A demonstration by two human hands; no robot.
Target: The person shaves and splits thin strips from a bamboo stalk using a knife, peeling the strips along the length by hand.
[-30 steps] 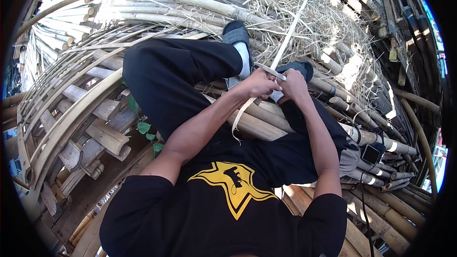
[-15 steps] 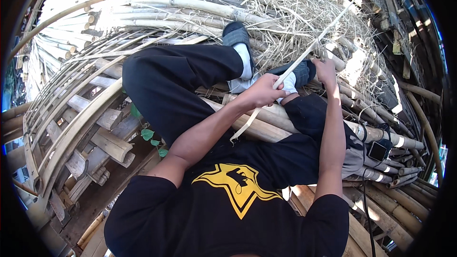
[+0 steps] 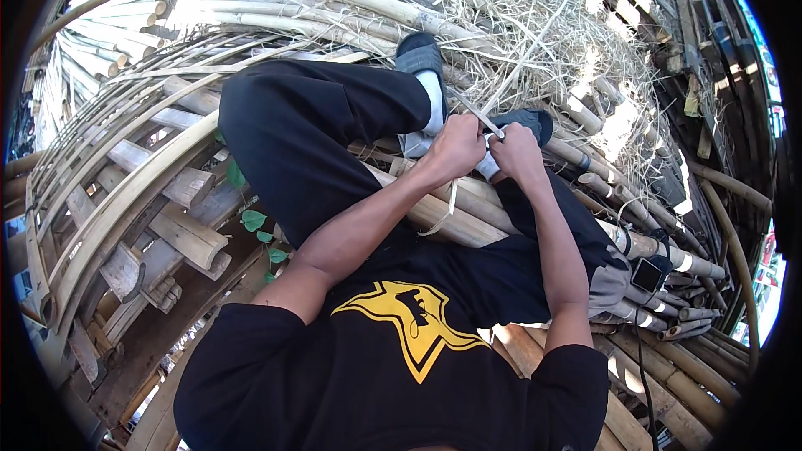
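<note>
My left hand (image 3: 458, 147) is closed around a long pale bamboo strip (image 3: 535, 46). The strip runs from my fist up to the far right over the shavings. Its short tail hangs below the same fist, above the bamboo poles. My right hand (image 3: 516, 150) is closed close beside the left one. From it a thin grey knife blade (image 3: 484, 118) points up and left, across the strip just beyond my fists. The knife's handle is hidden in my fingers. Both hands are in front of my sandalled feet.
Dry shavings (image 3: 535, 8) cover the ground ahead. Bamboo poles (image 3: 459, 221) lie under my legs. At left is a split-bamboo frame (image 3: 188, 234) with a small green plant (image 3: 253, 220). A small device (image 3: 649, 274) with a black cable (image 3: 642, 359) rests at right.
My right hand has moved left, from beside the right sandal to my left hand, and the knife blade now shows across the strip. My left hand has shifted slightly left.
</note>
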